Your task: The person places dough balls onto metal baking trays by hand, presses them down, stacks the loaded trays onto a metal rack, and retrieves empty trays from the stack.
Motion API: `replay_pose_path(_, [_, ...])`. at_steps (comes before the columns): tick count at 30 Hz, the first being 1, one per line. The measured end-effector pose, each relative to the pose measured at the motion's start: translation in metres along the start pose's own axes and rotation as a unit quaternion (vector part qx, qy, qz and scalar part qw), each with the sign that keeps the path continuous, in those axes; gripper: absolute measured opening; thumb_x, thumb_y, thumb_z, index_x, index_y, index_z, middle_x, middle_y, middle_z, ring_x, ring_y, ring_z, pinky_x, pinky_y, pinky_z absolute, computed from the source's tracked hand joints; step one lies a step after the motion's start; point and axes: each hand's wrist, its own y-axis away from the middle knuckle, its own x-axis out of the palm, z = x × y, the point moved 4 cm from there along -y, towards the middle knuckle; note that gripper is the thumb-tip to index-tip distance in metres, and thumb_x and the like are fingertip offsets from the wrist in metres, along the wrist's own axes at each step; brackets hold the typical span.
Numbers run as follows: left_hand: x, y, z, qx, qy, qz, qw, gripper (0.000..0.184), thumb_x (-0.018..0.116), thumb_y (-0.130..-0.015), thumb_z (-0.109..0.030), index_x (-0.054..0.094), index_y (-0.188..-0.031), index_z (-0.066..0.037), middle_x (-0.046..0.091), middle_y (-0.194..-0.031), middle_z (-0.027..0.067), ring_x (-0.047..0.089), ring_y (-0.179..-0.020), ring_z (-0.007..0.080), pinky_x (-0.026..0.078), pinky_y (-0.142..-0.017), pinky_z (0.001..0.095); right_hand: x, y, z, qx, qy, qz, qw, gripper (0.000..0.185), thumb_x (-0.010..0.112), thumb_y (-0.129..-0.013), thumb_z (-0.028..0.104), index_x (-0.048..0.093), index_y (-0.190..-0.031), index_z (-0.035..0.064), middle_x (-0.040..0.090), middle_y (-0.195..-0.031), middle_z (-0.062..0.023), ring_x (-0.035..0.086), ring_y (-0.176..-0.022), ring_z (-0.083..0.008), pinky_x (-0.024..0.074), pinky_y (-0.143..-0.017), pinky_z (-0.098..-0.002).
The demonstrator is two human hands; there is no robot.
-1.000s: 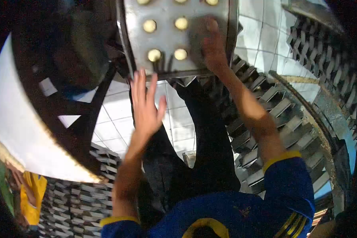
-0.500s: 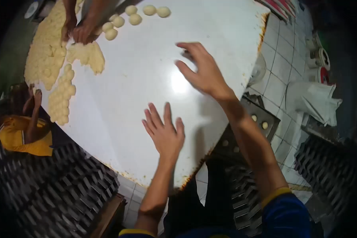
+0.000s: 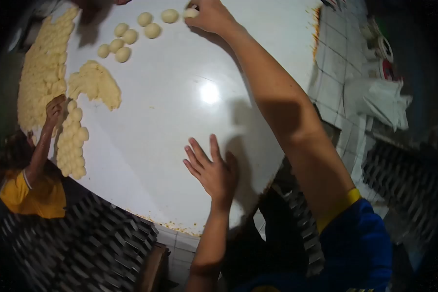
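Note:
My right hand [image 3: 210, 15] is closed round a pale dough ball [image 3: 191, 13] at the far side of the white table [image 3: 170, 141]. To its left lie several more dough balls [image 3: 152, 30], spread in a loose row and a small cluster. My left hand [image 3: 213, 171] is over the near part of the table with its fingers spread and nothing in it. A flat torn piece of dough [image 3: 96, 83] rests further left, beside a packed group of small dough balls [image 3: 72, 141].
A large dough mass [image 3: 43, 73] covers the table's left end. A co-worker in a yellow shirt [image 3: 34, 194] reaches over the left edge. Stacked metal racks [image 3: 82, 238] stand below. A white bag [image 3: 379, 102] is on the tiled floor at right.
The view has swung from the tray of dough balls to the table. My right hand has reached far forward and taken hold of a dough ball. My left hand stays spread.

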Motion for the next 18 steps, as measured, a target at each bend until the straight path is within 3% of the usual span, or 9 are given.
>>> replay_pose_path(2, [0.001,0.001,-0.001,0.012,-0.009,0.001,1.000,0.067,0.064,-0.102,-0.031,0.050,-0.166,-0.014,0.025,-0.178,0.0295,0.020,-0.165,0.0531,0.016,-0.131,0.0705,-0.037,0.058,0.016,0.027,-0.231,0.052,0.971,0.051,0.078,-0.095,0.024,0.070,-0.138,-0.0024,0.064,-0.144,-0.0345,0.064,-0.133,-0.0452,0.0509,-0.114,-0.0541])
replay_pose_path(3, [0.002,0.003,-0.003,0.013,-0.016,-0.013,1.000,0.068,0.063,-0.103,-0.031,0.048,-0.167,-0.014,0.025,-0.179,0.0293,0.020,-0.166,0.0512,0.014,-0.132,0.0692,-0.021,0.073,-0.015,-0.032,-0.290,-0.038,0.956,0.051,0.091,-0.090,0.032,0.075,-0.132,0.0066,0.077,-0.115,-0.0179,0.073,-0.095,-0.0222,0.0616,-0.086,-0.0393])
replay_pose_path(4, [0.004,0.006,-0.003,0.019,-0.025,-0.025,0.999,0.067,0.061,-0.105,-0.033,0.048,-0.168,-0.014,0.025,-0.179,0.0293,0.020,-0.166,0.0493,0.013,-0.133,0.0675,-0.036,0.114,-0.015,-0.073,-0.318,-0.071,0.943,0.048,0.094,-0.089,0.035,0.079,-0.124,0.0071,0.080,-0.105,-0.0098,0.071,-0.096,-0.0148,0.0611,-0.080,-0.0334])
replay_pose_path(6, [0.010,0.009,-0.004,0.031,-0.037,-0.039,0.998,0.065,0.056,-0.109,-0.036,0.046,-0.169,-0.014,0.027,-0.179,0.0295,0.022,-0.167,0.0468,0.013,-0.133,0.0651,-0.070,0.223,-0.030,-0.147,-0.327,-0.107,0.927,0.049,0.093,-0.089,0.010,0.073,-0.133,0.0031,0.077,-0.116,-0.0038,0.070,-0.100,-0.0123,0.0601,-0.086,-0.0303])
replay_pose_path(9, [0.020,0.012,0.004,0.064,-0.062,-0.052,0.995,0.064,0.050,-0.112,-0.043,0.046,-0.169,-0.011,0.028,-0.178,0.0292,0.024,-0.166,0.0467,0.020,-0.131,0.0637,-0.114,0.407,-0.089,0.024,-0.322,-0.131,0.937,0.048,0.088,-0.093,0.004,0.070,-0.137,0.0031,0.074,-0.122,-0.0059,0.072,-0.117,-0.0152,0.0604,-0.091,-0.0287])
replay_pose_path(12, [0.024,0.009,0.012,0.086,-0.082,-0.060,0.991,0.063,0.045,-0.116,-0.044,0.045,-0.166,-0.006,0.036,-0.173,0.0305,0.034,-0.159,0.0489,0.026,-0.128,0.0637,-0.122,0.594,-0.202,0.303,-0.320,-0.319,0.839,0.045,0.089,-0.093,0.015,0.072,-0.134,0.0053,0.077,-0.125,-0.0100,0.075,-0.114,-0.0200,0.0625,-0.093,-0.0371])
replay_pose_path(14, [0.029,0.002,0.020,0.100,-0.106,-0.065,0.987,0.063,0.041,-0.118,-0.048,0.046,-0.164,-0.006,0.041,-0.169,0.0309,0.043,-0.152,0.0508,0.035,-0.122,0.0654,-0.105,0.717,-0.290,0.387,-0.108,-0.430,0.808,0.044,0.088,-0.094,0.016,0.072,-0.134,0.0037,0.077,-0.124,-0.0149,0.076,-0.112,-0.0240,0.0629,-0.094,-0.0407])
replay_pose_path(17, [0.027,-0.004,0.029,0.090,-0.096,-0.035,0.991,0.066,0.036,-0.119,-0.055,0.046,-0.164,-0.008,0.046,-0.161,0.0314,0.052,-0.141,0.0512,0.047,-0.111,0.0677,-0.074,0.841,-0.387,0.488,-0.063,-0.487,0.721,0.045,0.087,-0.094,0.018,0.072,-0.134,0.0030,0.076,-0.124,-0.0186,0.076,-0.113,-0.0289,0.0620,-0.096,-0.0436])
replay_pose_path(18, [0.024,-0.005,0.029,0.103,-0.055,-0.039,0.992,0.074,0.042,-0.115,-0.061,0.047,-0.162,-0.003,0.051,-0.152,0.0399,0.059,-0.132,0.0592,0.049,-0.105,0.0717,-0.065,0.860,-0.411,0.494,-0.047,-0.493,0.714,0.045,0.086,-0.094,0.018,0.072,-0.134,0.0036,0.075,-0.124,-0.0198,0.075,-0.114,-0.0321,0.0612,-0.098,-0.0458])
